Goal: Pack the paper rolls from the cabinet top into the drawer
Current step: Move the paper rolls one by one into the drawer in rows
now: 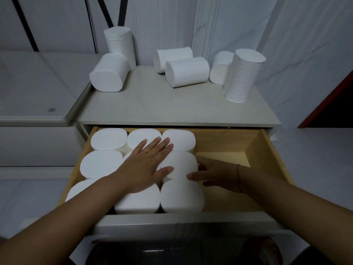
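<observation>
In the open wooden drawer (256, 150) nine paper rolls (107, 163) are standing on end, the left hand (147, 165) pressing flat on them with fingers spread, the right hand (215, 175) nudging the middle roll (181, 165) sideways with fingers loosely extended, gripping nothing. They are looking light, soft and squashable, best clasped around the side. Six more rolls (186, 71) are waiting on the pale, smooth worktop (152, 104) against a marbled wall.

9 paper rolls in drawer (254, 142), standing in a 3x3 block. 6 rolls on cabinet top (152, 104). 2 hands.
</observation>
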Motion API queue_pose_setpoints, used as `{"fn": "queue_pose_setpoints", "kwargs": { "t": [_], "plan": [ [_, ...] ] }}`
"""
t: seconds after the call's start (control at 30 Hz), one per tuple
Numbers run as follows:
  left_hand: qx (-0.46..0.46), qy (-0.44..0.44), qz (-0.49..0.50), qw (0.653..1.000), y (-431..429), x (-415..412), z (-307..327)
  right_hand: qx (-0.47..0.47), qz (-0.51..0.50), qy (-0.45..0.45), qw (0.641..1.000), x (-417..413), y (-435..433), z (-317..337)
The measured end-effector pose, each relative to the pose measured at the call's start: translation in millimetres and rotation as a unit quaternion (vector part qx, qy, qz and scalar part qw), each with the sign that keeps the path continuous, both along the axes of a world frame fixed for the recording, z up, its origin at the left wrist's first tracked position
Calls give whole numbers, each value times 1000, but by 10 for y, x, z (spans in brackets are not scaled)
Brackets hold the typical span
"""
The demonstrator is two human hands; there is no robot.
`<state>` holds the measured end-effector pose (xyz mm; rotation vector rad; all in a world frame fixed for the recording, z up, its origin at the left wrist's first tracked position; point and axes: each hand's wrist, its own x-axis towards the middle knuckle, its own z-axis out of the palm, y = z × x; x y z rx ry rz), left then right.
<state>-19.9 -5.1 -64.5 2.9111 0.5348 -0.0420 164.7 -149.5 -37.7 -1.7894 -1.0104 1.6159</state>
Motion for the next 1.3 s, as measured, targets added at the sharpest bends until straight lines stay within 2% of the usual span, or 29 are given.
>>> {"fn": "queue_pose_setpoints", "kwargs": {
  "t": [0.07, 0.13, 0.2, 0.23, 0.33, 0.4, 0.53, 0.6, 0.97, 1.1, 1.3],
  "plan": [
    [-9, 4, -3, 1000, 13, 4, 8, 9, 19, -24, 999, 32, 5, 90],
    [-26, 5, 1, 1000, 41, 23, 23, 76, 39, -128, 988, 102, 33, 221],
    [-28, 2, 9, 1000, 57, 72, 35, 158, -8, -281, 947, 233, 96, 351],
    [-22, -2, 8, 1000, 51, 116, 40, 189, -58, -323, 925, 327, 135, 412],
    [-3, -18, -9, 1000, -31, 322, 49, 266, -238, -299, 885, 595, 238, 611],
    [13, -35, -12, 999, -108, 488, 41, 289, -315, -308, 850, 797, 332, 684],
    [50, -42, 8, 998, -222, 687, -35, 292, -404, -385, 776, 1136, 545, 701],
    [59, -36, 14, 998, -231, 704, -79, 286, -426, -408, 755, 1244, 653, 694],
    [42, -56, 19, 997, -237, 679, -129, 285, -536, -315, 729, 1762, 1119, 869],
    [44, -59, 18, 997, -237, 677, -128, 279, -558, -315, 716, 1811, 1161, 884],
    [42, -58, 17, 997, -237, 678, -120, 275, -541, -338, 720, 1727, 1116, 910]
  ]
}}
